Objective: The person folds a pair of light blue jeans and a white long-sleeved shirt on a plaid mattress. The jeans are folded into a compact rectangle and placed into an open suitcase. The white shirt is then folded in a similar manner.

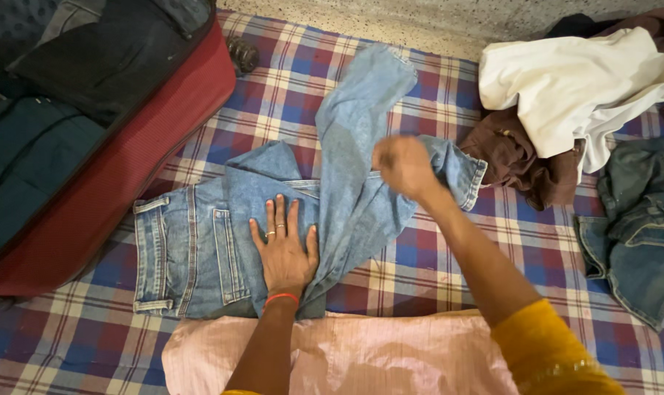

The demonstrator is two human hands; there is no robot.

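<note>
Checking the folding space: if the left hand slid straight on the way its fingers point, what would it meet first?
The left hand, flat on the light blue jeans, points up-frame; it would probably meet the folded-over jeans leg first, though depth is unclear.

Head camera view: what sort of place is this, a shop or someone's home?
Most likely a home, perhaps a bedroom floor. An open red suitcase lies beside a checked sheet, loose clothes are heaped nearby, and jeans are spread out.

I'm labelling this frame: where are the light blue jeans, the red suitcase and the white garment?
light blue jeans [189, 252], head view, seat panel.
red suitcase [112, 175], head view, side wall.
white garment [573, 88], head view, middle folds.
</note>
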